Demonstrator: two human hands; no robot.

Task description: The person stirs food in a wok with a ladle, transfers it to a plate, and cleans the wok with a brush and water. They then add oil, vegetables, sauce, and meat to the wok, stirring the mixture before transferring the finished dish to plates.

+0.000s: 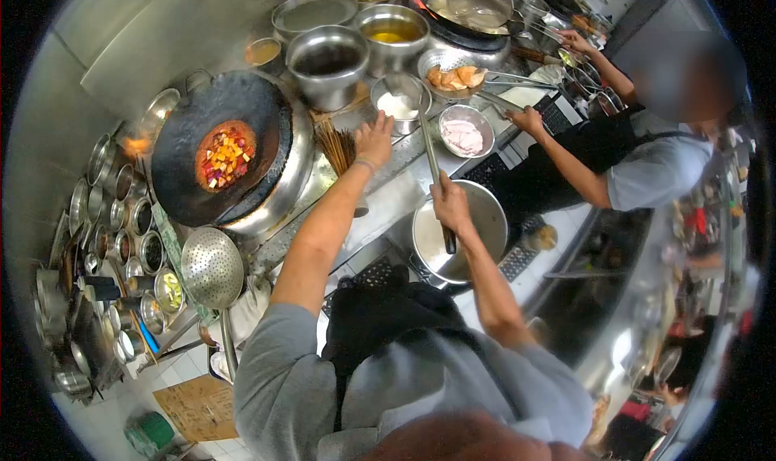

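My right hand (451, 200) is wrapped round the long handle of a ladle (431, 150), whose bowl hangs over a small metal pot (378, 97) of white stuff. Fingers stretched, my left hand (373, 143) reaches to the near rim of that pot. Left of my arm, a black wok (174, 150) on the burner holds diced orange, yellow and dark red pieces (225, 157) in red sauce. A bamboo wok brush (335, 147) stands beside my left wrist. Below my right hand is a large pot (422, 255) with whitish contents.
Pots of dark liquid (327, 57) and yellow oil (394, 34) stand behind. Right of the small pot are a strainer of fried pieces (457, 77) and a bowl of pale pink meat (463, 131). A perforated skimmer (212, 267) and seasoning bowls sit left. A co-worker (647, 150) works at the right.
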